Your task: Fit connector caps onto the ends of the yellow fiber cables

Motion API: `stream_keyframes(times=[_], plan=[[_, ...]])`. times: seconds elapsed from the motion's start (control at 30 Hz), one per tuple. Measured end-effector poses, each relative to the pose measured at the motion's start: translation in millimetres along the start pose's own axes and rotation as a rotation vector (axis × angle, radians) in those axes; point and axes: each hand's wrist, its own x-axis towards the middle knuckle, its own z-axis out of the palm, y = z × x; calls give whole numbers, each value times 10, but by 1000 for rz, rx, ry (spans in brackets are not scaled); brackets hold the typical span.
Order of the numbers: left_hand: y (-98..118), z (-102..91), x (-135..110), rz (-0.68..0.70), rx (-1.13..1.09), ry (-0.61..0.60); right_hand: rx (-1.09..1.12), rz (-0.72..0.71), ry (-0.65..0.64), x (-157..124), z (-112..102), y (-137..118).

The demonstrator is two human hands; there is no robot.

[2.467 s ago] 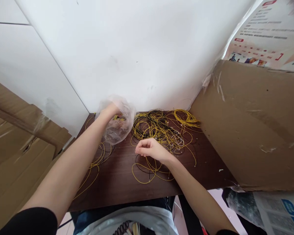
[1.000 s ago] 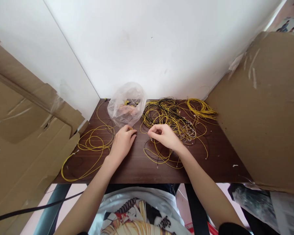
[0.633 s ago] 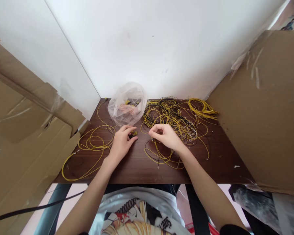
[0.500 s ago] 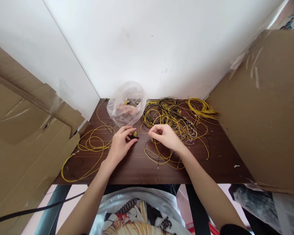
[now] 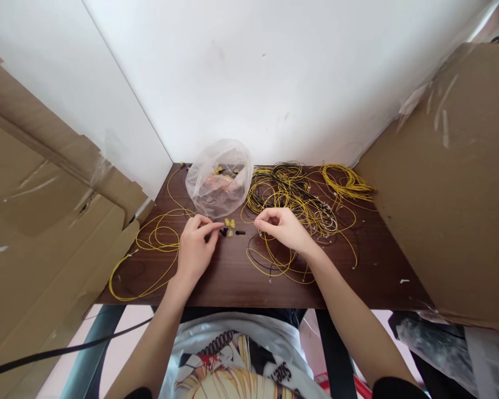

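My left hand (image 5: 195, 246) rests over the table with its thumb and index finger apart, the index tip beside a small black part (image 5: 223, 231). Just to the right of that fingertip lie several small yellow pieces (image 5: 230, 223), and another black part (image 5: 240, 233) is a little further right. My right hand (image 5: 285, 228) is closed in a pinch at the edge of the tangled wires. A thin yellow wire (image 5: 244, 218) runs to its fingertips, and a small metal end shows just under them. The exact grip is partly hidden by the fingers.
A clear plastic bag (image 5: 197, 194) with yellow and black parts stands behind my left hand. Tangled yellow and black wires (image 5: 280, 185) and a yellow coil (image 5: 345, 180) lie back right; loose yellow wire (image 5: 149, 244) lies left. Cardboard panels (image 5: 449, 194) flank the brown table (image 5: 224, 288).
My left hand has drawn back to the left, uncovering the small yellow pieces and black parts. My right hand stays pinched in nearly the same place. The view has shifted slightly.
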Motion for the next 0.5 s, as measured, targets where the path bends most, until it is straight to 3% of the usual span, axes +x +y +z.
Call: stream_keyframes(times=[0.5], plan=[[31,56,21,-100,98,-181,6,-13,-10,-7,7,14]])
